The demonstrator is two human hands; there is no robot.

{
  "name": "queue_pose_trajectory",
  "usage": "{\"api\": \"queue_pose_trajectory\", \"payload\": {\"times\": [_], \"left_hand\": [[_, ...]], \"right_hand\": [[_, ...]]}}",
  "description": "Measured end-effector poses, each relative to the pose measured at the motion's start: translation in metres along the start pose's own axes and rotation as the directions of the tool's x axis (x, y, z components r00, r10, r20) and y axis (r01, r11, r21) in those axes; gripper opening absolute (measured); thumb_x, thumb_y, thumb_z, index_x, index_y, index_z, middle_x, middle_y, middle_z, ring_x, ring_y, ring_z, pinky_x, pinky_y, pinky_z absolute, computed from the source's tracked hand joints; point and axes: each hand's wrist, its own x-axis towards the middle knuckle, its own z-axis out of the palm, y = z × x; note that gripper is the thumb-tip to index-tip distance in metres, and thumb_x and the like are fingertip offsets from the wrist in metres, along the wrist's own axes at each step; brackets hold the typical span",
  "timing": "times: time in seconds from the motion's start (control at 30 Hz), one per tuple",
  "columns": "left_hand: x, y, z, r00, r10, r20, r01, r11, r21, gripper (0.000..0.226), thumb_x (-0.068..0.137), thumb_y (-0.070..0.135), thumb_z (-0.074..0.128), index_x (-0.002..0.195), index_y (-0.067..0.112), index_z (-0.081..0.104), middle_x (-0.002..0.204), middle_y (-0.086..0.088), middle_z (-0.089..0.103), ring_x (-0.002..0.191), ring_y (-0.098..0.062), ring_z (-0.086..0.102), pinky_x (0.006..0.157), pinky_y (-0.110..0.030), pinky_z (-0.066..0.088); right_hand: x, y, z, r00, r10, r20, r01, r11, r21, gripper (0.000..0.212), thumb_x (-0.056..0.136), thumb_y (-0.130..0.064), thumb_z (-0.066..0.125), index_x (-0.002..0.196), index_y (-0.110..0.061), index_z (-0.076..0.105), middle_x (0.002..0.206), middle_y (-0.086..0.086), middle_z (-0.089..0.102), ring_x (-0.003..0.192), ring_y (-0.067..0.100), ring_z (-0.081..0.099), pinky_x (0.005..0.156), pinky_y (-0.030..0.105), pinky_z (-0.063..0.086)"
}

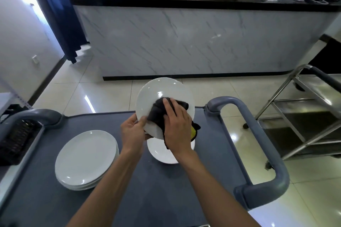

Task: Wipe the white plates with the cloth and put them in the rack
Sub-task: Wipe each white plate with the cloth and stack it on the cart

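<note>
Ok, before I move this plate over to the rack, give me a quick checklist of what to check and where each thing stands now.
1. Grip on the held plate: left hand pinches its near rim, plate tilted up. Ok.
2. Cloth: right hand presses it flat on the plate face, covering part of it. Not ok, lift it off first.
3. Plate face wiped all over: cannot tell.
4. Black rack: at the cart's left edge, only partly in frame; free slots cannot tell.
5. Path leftward: the stack of plates lies between. Ok if you carry the plate above it.
</note>
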Motion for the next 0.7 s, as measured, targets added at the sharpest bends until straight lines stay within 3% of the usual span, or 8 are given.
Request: {"api": "queue_pose_trajectory", "payload": {"times": [0.13,0.33,0.57,0.7], "left_hand": [[-0.005,-0.001,-0.004,0.997,-0.024,0.07,0.021,0.998,0.052,0.024,0.099,0.003,0.055,0.102,0.018,0.074,0.091,-0.007,0.077,0.08,-0.028,0.073,0.058,-0.037,0.059],[-0.012,-0.007,0.0,0.993,-0.043,0.107,0.033,0.995,0.094,0.023,0.095,-0.005,0.057,0.097,0.01,0.075,0.089,-0.012,0.077,0.08,-0.035,0.073,0.057,-0.041,0.059],[-0.013,-0.002,-0.004,0.997,-0.021,0.08,0.016,0.998,0.058,0.029,0.095,-0.005,0.058,0.097,0.019,0.074,0.087,-0.004,0.078,0.075,-0.026,0.075,0.057,-0.037,0.06],[-0.013,0.0,-0.007,0.999,-0.007,0.045,0.006,1.0,0.011,0.027,0.095,-0.003,0.059,0.105,0.016,0.074,0.09,-0.005,0.078,0.077,-0.025,0.073,0.061,-0.04,0.062]], "right_hand": [[0.026,0.003,-0.006,1.0,-0.012,-0.002,0.012,1.0,0.009,0.049,0.102,-0.024,0.04,0.15,-0.022,0.044,0.15,0.006,0.049,0.134,0.026,0.048,0.106,0.049,0.044],[0.03,-0.014,-0.003,0.975,-0.216,0.04,0.216,0.976,0.025,0.05,0.1,-0.023,0.04,0.15,-0.019,0.046,0.151,0.006,0.048,0.132,0.027,0.049,0.106,0.045,0.042],[0.046,-0.013,-0.002,0.982,-0.189,0.005,0.188,0.982,0.029,0.049,0.102,-0.023,0.042,0.15,-0.02,0.045,0.149,0.007,0.05,0.132,0.026,0.048,0.106,0.045,0.042],[0.069,-0.004,-0.01,0.989,-0.139,-0.039,0.14,0.99,0.007,0.05,0.101,-0.02,0.05,0.151,-0.021,0.045,0.15,0.006,0.05,0.134,0.025,0.047,0.108,0.045,0.039]]}}
